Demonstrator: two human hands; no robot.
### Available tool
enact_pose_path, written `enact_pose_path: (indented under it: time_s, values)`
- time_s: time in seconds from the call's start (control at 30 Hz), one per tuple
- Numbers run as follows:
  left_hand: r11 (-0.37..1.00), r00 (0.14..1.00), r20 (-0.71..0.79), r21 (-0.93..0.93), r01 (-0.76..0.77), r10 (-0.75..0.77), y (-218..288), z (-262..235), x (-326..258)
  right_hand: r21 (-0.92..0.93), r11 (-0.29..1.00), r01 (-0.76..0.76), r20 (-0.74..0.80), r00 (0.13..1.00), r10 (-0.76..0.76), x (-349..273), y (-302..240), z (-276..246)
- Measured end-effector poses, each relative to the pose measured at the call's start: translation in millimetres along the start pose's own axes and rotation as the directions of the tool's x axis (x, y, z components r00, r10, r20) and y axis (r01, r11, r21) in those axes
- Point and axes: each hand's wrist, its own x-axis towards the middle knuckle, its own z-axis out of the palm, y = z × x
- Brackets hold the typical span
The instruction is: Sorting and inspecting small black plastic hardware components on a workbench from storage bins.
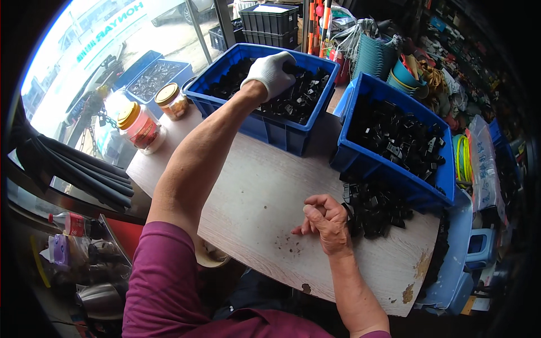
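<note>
My left hand [271, 76], in a white glove, reaches into the far blue bin [276, 128], which is full of small black plastic parts [298, 101]. Its fingers curl down among the parts; what they hold, if anything, is hidden. My bare right hand [329, 224] is over the table, thumb against bent fingers, and nothing shows in it. Just right of that hand lies a loose heap of black plastic parts [377, 211]. Behind the heap stands a second blue bin [389, 169], also filled with black parts.
Two lidded jars [141, 129] stand at the table's left end, by the window. The pale wooden table [259, 191] has worn spots along its front edge. Stacked dark crates [269, 25] are beyond the far bin. A light-blue plastic container [451, 281] sits off the table's right end.
</note>
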Motion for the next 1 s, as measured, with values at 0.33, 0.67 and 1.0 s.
enact_pose_path:
  time_s: [0.33, 0.67, 1.0]
  values:
    - [0.961, 0.879, -0.477, -0.241, -0.138, 0.007, 18, -50, -71, 0.021, 1.000, -0.004, 0.008, 1.000, 0.004, 0, 1, -5]
    - [0.975, 0.878, -0.465, -0.222, 0.007, -0.112, -20, 4, -205, -0.002, 1.000, -0.012, 0.013, 1.000, 0.012, 2, -1, -1]
    - [0.996, 0.969, -0.245, 0.082, 0.038, -0.017, -11, 11, -210, -0.002, 1.000, 0.000, 0.011, 1.000, 0.000, 2, -1, -3]
